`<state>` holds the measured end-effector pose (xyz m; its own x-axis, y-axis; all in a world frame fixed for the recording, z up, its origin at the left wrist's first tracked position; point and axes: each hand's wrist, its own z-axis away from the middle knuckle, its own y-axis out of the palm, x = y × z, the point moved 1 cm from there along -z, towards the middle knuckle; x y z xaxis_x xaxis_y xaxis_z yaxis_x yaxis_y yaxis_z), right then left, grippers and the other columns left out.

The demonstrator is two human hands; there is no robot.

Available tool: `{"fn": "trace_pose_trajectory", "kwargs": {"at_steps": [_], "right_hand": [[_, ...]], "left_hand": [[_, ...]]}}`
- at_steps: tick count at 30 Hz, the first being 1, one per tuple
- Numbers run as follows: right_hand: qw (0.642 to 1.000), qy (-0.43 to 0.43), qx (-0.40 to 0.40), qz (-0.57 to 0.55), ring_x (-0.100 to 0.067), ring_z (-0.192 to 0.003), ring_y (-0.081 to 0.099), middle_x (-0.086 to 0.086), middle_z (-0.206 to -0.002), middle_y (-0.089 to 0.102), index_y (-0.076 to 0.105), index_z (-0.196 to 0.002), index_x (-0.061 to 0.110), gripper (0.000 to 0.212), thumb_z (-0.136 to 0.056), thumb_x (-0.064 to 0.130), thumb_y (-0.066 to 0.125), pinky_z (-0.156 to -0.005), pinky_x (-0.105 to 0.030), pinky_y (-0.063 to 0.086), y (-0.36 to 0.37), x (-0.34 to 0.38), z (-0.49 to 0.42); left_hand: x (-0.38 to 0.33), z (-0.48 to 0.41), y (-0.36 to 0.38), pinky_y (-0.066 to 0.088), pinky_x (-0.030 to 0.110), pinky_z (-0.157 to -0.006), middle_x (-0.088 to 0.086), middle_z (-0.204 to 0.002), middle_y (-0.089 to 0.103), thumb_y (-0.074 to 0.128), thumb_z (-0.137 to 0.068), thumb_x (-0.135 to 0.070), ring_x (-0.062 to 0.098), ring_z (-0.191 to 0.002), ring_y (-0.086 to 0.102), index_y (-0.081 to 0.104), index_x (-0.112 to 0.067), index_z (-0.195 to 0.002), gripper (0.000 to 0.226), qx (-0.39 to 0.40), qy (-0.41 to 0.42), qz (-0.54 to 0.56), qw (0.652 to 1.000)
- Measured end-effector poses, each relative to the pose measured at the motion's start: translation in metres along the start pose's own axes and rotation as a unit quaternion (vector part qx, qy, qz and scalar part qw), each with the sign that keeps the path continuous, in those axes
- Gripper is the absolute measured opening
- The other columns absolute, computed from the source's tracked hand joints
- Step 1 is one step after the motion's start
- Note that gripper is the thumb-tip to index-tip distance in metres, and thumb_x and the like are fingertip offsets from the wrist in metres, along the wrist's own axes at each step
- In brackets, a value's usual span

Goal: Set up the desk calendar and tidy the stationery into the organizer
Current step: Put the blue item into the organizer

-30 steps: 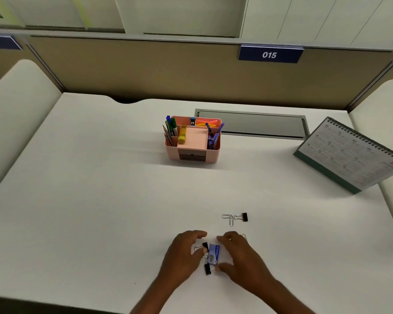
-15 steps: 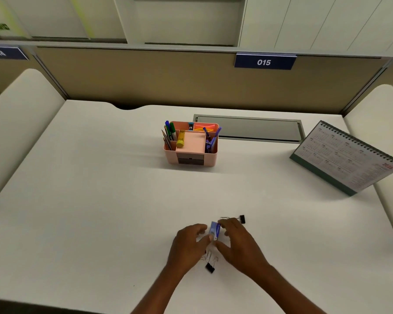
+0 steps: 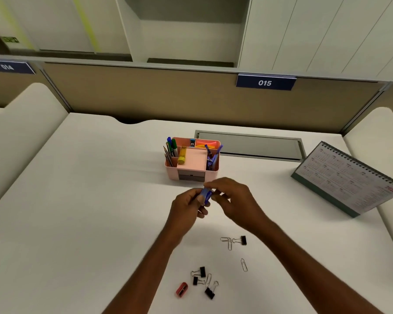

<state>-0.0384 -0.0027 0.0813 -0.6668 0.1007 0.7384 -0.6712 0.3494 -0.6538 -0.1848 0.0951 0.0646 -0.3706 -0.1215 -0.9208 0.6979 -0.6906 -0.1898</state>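
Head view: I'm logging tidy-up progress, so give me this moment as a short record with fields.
left hand: holds a small blue box above the desk
right hand: pinches the same box
organizer: pink, pens inside, beyond the hands
calendar: standing, far right
loose on desk: four black binder clips, paper clips, red sharpener

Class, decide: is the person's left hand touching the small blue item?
Touching. Head view: the left hand pinches the small blue item.
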Motion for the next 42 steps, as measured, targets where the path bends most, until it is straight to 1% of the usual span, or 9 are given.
{"fn": "trace_pose_trajectory", "kwargs": {"at_steps": [10,12,17,25,30,32,35,37,42], "right_hand": [[0.991,-0.124,0.054,0.014,-0.01,-0.089,0.069,0.003,-0.113,0.076,0.076,-0.118,0.016,0.032,-0.088,0.007,0.078,-0.075,-0.018,0.056,-0.051,0.027,-0.1],[0.989,-0.133,0.063,0.012,-0.012,-0.089,0.07,0.004,-0.107,0.077,0.078,-0.112,0.017,0.026,-0.088,0.008,0.078,-0.073,-0.02,0.056,-0.057,0.03,-0.115],[0.986,-0.13,0.018,0.102,-0.012,-0.083,0.069,0.002,-0.103,0.076,0.079,-0.109,0.017,0.019,-0.09,0.014,0.076,-0.071,-0.029,0.059,-0.046,0.015,-0.177],[0.969,-0.099,0.035,0.224,-0.019,-0.09,0.069,-0.003,-0.111,0.074,0.077,-0.112,0.014,0.022,-0.09,0.013,0.076,-0.073,-0.036,0.059,-0.004,-0.022,-0.249],[0.952,-0.093,0.079,0.281,-0.018,-0.095,0.068,-0.001,-0.109,0.074,0.077,-0.11,0.019,0.021,-0.089,0.018,0.076,-0.075,-0.039,0.06,0.017,-0.04,-0.269],[0.937,-0.103,0.106,0.316,-0.019,-0.094,0.068,0.0,-0.105,0.075,0.078,-0.107,0.022,0.02,-0.088,0.02,0.077,-0.072,-0.039,0.059,0.021,-0.043,-0.274],[0.898,-0.154,0.149,0.384,-0.02,-0.091,0.068,0.0,-0.099,0.075,0.079,-0.105,0.024,0.019,-0.086,0.021,0.079,-0.069,-0.036,0.057,0.027,-0.045,-0.28],[0.864,-0.183,0.177,0.434,-0.019,-0.094,0.065,0.001,-0.101,0.073,0.079,-0.106,0.027,0.018,-0.088,0.022,0.078,-0.07,-0.034,0.054,0.029,-0.043,-0.283],[0.8,-0.193,0.227,0.521,-0.027,-0.126,0.052,-0.005,-0.136,0.058,0.073,-0.111,0.039,0.025,-0.089,0.027,0.076,-0.091,-0.043,0.051,0.033,-0.043,-0.286]], "left_hand": [[-0.048,-0.06,-0.038,0.056,0.026,-0.063,0.005,-0.085,0.071,0.047,-0.11,-0.024,0.016,-0.066,0.06,0.069,-0.018,-0.116,0.024,0.001,0.04,0.066,0.997],[-0.055,-0.068,-0.037,0.061,0.029,-0.069,0.004,-0.093,0.076,0.049,-0.109,-0.026,0.019,-0.072,0.069,0.071,-0.024,-0.111,0.021,-0.01,0.049,0.091,0.995],[-0.048,-0.084,-0.042,0.064,0.033,-0.08,-0.004,-0.123,0.072,0.061,-0.105,-0.028,0.02,-0.093,0.077,0.07,-0.028,-0.13,0.027,-0.106,0.009,0.12,0.987],[-0.033,-0.087,-0.025,0.058,0.023,-0.065,-0.004,-0.136,0.064,0.061,-0.103,-0.023,0.021,-0.102,0.073,0.059,-0.029,-0.144,0.041,-0.065,-0.036,0.024,0.997],[-0.033,-0.102,-0.019,0.058,0.019,-0.068,-0.001,-0.125,0.072,0.06,-0.104,-0.03,0.013,-0.084,0.075,0.05,-0.033,-0.151,0.048,-0.044,-0.017,-0.1,0.994],[-0.03,-0.109,-0.016,0.06,0.022,-0.075,-0.003,-0.129,0.071,0.061,-0.103,-0.032,0.016,-0.09,0.075,0.048,-0.034,-0.152,0.05,-0.045,-0.005,-0.15,0.988],[-0.023,-0.115,-0.012,0.062,0.042,-0.094,-0.003,-0.138,0.067,0.063,-0.101,-0.033,0.025,-0.106,0.073,0.048,-0.034,-0.152,0.053,-0.047,-0.003,-0.191,0.981],[-0.021,-0.117,-0.008,0.061,0.045,-0.096,-0.003,-0.141,0.065,0.064,-0.101,-0.033,0.028,-0.11,0.072,0.047,-0.033,-0.153,0.054,-0.045,-0.009,-0.199,0.979],[-0.018,-0.121,-0.005,0.062,0.044,-0.094,-0.003,-0.146,0.062,0.064,-0.1,-0.033,0.028,-0.11,0.072,0.048,-0.033,-0.152,0.055,-0.044,-0.018,-0.213,0.976]]}}
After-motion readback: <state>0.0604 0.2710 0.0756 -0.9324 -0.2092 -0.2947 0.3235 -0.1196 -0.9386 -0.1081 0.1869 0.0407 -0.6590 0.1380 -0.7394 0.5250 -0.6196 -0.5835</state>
